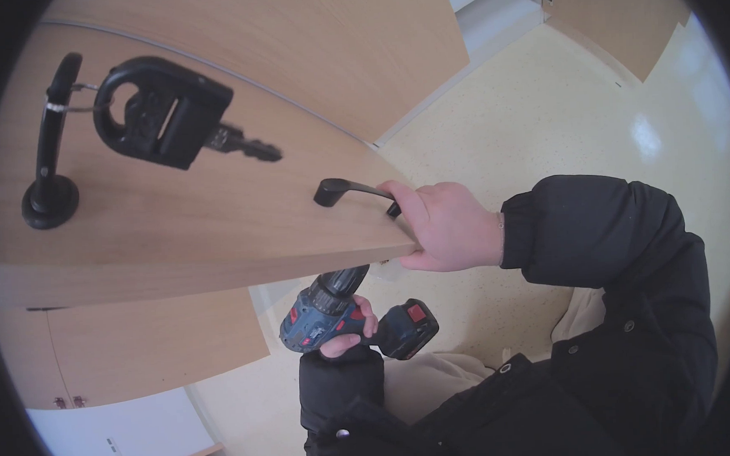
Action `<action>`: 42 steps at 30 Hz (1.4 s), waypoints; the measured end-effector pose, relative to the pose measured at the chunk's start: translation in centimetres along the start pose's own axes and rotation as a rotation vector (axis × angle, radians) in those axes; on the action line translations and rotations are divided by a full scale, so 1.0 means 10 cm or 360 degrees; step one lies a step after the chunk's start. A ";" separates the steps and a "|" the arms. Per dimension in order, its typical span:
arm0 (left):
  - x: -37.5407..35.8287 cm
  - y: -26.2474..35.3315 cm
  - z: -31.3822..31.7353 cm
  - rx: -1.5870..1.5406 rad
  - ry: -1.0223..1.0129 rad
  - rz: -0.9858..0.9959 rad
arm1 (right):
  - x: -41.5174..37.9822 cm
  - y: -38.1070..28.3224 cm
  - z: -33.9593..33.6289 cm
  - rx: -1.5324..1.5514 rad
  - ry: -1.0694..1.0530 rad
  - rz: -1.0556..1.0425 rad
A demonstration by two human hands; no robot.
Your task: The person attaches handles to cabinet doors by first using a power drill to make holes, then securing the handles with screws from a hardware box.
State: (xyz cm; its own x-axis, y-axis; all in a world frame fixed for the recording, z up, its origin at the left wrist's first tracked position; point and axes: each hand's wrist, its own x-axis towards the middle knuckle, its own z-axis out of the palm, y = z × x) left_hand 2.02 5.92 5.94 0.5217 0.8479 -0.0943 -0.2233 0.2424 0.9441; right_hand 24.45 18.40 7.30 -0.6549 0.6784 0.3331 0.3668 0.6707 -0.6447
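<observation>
Hand state: The right hand (456,227) grasps the near end of the black handle (342,188), with its thumb against the edge of the wooden door (207,216). The left hand (341,345) is closed around the grip of the drill (308,318), just below the door edge and nearer the body than the right hand. The battery (408,328) projects beside the left hand, toward the right.

Caution, right hand: The front of the drill passes out of sight behind the door; its tip and contact point cannot be seen. If the tip is off-centre on a screw, it could slip and mark the wood. If it breaks through, the right-hand fingers on the opposite face could be struck.

Caution, door: The right hand is the only visible steadying point. A loose grip could let the door swing under drill pressure and tilt the tool.

Caution, left hand: Whether the trigger is pressed cannot be told. High torque could twist the wrist.

Caution, key: The key (161,115) hangs by a ring from the second handle (50,149), left of the right hand. Vibration could make it knock against the door and scratch it.
</observation>
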 end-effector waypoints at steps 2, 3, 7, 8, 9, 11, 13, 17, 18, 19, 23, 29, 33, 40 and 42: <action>-0.03 -0.07 -0.07 -0.0016 -0.0075 0.0019 | 0.01 0.01 -0.02 0.0000 -0.0016 -0.0008; -0.04 -0.07 -0.10 -0.0021 -0.0096 0.0022 | 0.00 0.00 -0.02 0.0000 -0.0019 -0.0008; -0.06 -0.04 -0.12 0.0203 -0.0035 -0.0102 | -0.04 0.00 -0.02 -0.0042 -0.0039 -0.0018; -0.07 -0.03 -0.11 0.0169 0.0003 -0.0082 | -0.05 0.00 -0.01 -0.0044 -0.0034 -0.0024; -0.07 -0.04 -0.13 0.0155 0.0020 -0.0073 | -0.06 0.00 -0.01 -0.0045 -0.0028 -0.0026; -0.06 -0.05 -0.22 0.0154 -0.0184 -0.0062 | -0.07 0.00 -0.01 -0.0030 -0.0030 -0.0028; -0.06 -0.08 -0.26 0.0131 -0.0255 -0.0042 | -0.08 0.00 -0.01 -0.0017 -0.0033 -0.0022; -0.03 -0.11 -0.25 0.0107 -0.0218 0.0000 | -0.11 0.01 0.00 -0.0020 0.0009 -0.0045; -0.02 -0.11 -0.25 0.0112 -0.0205 0.0004 | -0.11 0.02 0.00 -0.0026 0.0025 -0.0053; -0.02 -0.13 -0.29 0.0098 -0.0234 0.0041 | -0.09 0.01 -0.01 -0.0030 0.0006 -0.0051; -0.03 -0.15 -0.34 0.0147 -0.0335 0.0071 | -0.10 0.02 0.00 -0.0040 -0.0015 -0.0050; 0.03 -0.11 -0.26 0.0154 -0.0256 0.0081 | -0.09 0.01 0.00 -0.0015 -0.0002 -0.0038; 0.02 -0.15 -0.28 0.0093 -0.0283 0.0126 | -0.08 0.01 -0.01 -0.0007 0.0003 -0.0045; -0.05 -0.24 -0.33 0.0007 -0.0262 0.0084 | -0.12 -0.01 0.02 -0.0042 0.0003 0.0031; -0.12 -0.33 -0.31 -0.0240 -0.0171 0.0064 | -0.13 -0.03 0.04 -0.0032 0.0024 0.0045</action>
State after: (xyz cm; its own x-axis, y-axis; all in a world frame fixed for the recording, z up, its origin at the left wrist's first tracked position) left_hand -0.45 5.61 1.96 0.5929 0.8051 -0.0159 -0.3623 0.2843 0.8876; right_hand 24.95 17.16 6.83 -0.6341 0.7015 0.3253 0.3983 0.6569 -0.6402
